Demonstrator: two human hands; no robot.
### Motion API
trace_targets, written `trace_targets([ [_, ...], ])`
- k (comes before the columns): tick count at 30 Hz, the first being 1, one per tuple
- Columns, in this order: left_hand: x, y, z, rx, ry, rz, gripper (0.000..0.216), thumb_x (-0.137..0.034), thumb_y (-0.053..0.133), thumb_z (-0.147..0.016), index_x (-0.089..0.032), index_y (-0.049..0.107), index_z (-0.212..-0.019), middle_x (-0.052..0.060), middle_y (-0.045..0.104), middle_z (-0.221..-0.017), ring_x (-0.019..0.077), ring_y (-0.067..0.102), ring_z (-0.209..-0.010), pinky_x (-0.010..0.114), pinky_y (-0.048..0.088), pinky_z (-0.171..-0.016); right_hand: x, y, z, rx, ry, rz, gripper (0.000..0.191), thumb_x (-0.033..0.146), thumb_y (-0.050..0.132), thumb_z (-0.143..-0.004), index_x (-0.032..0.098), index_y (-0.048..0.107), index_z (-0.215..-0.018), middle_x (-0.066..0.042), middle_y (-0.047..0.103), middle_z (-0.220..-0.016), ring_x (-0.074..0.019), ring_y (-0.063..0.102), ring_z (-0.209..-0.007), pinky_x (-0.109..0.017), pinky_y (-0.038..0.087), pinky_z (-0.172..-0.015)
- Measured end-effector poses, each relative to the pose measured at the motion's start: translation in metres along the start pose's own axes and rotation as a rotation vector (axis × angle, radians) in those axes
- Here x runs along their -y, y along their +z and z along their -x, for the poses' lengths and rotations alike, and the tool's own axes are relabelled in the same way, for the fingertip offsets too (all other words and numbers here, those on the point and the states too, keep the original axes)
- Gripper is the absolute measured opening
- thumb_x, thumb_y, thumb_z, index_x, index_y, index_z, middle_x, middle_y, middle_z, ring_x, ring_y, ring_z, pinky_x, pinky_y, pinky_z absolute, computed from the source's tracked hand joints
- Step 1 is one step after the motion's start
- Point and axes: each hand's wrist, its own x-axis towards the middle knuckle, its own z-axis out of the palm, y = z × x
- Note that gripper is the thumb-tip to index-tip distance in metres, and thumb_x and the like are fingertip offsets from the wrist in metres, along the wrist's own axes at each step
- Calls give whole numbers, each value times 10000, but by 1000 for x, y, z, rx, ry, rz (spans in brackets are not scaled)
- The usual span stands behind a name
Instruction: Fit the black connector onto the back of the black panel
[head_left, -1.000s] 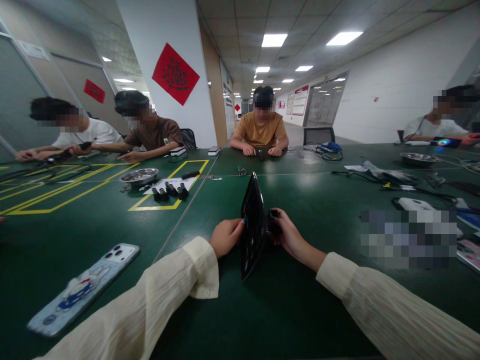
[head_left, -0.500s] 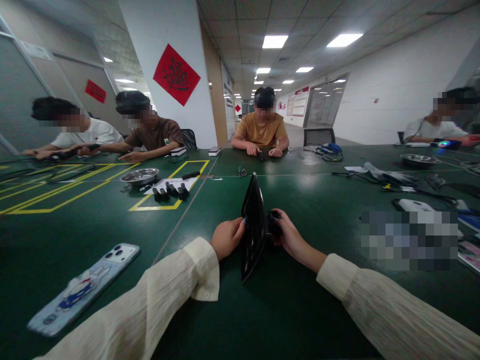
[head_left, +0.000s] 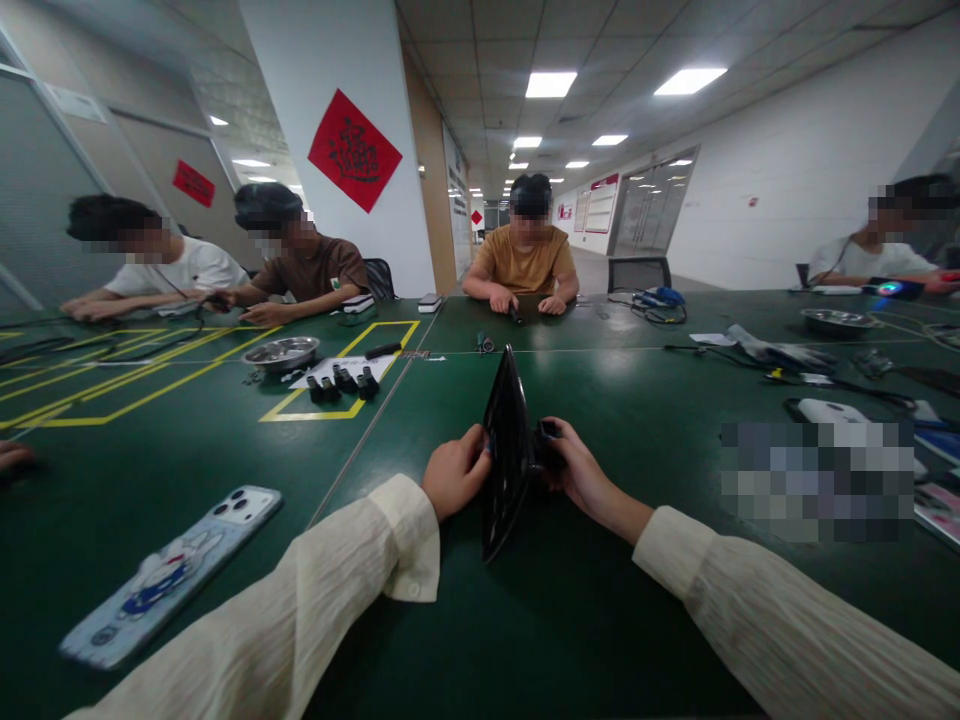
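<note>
A flat black tray-like panel [head_left: 504, 450] stands on its edge on the green table [head_left: 570, 600] in front of me. My left hand [head_left: 454, 472] grips its left face, fingers curled against it. My right hand [head_left: 574, 465] is on the other side, fingers closed on a small black part [head_left: 546, 432] held against the panel. Both my arms wear cream sleeves.
A phone in a pale cartoon case [head_left: 169, 575] lies near left. Farther left stand a metal dish [head_left: 281, 353] and several small black parts [head_left: 341, 382] inside yellow tape lines. Three people sit across the table, another at far right. Cables, a second dish [head_left: 836, 318] and devices lie right.
My hands and the panel have barely moved; my left fingers shifted slightly up the panel. A hand has appeared at the far left table edge.
</note>
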Motion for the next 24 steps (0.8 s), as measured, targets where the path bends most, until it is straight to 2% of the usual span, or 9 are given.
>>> trace_targets([
  [6, 1, -1, 0, 33, 20, -20, 222, -346, 263, -875, -204, 419, -802, 11, 554, -673, 174, 555, -641, 256, 330, -591, 1, 0, 0, 11, 5, 3, 365, 328, 482, -752, 262, 374, -1094, 41, 546, -668, -103, 492, -420, -180, 304, -328],
  [24, 4, 2, -1, 28, 43, -27, 311, -364, 191, -918, -209, 414, -767, -6, 493, -579, 162, 531, -578, 251, 318, -563, 4, 2, 2, 4, 17, 7, 369, 338, 489, -742, 263, 377, -1085, 49, 544, -654, -91, 481, -403, -177, 301, -329],
])
